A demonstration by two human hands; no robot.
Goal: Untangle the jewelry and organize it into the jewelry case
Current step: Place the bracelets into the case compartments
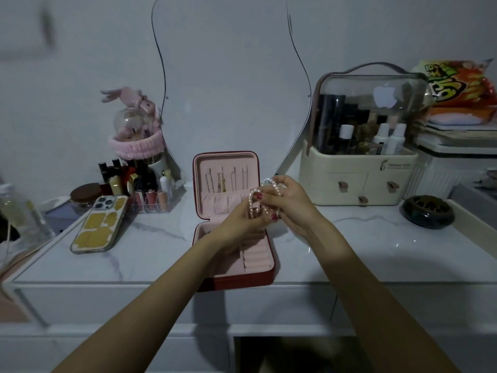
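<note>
A red jewelry case (266, 275) with pink lining stands open at the middle of the white marble table; several thin pieces hang inside its upright lid (226, 168). Just above the case, both hands hold a looped strand of pearl jewelry (252, 204). My left hand (239, 224) pinches the lower part of the strand, its forearm hiding part of the case's tray. My right hand (290, 203) grips the upper part, with pearls wrapped over its fingers.
A phone (99, 224) lies face down at the left, beside a clear rack of lipsticks (145, 192). A cream cosmetics organizer (357, 162) stands at the right, a dark round dish (427, 211) further right. A curved mirror (231, 76) leans behind the case.
</note>
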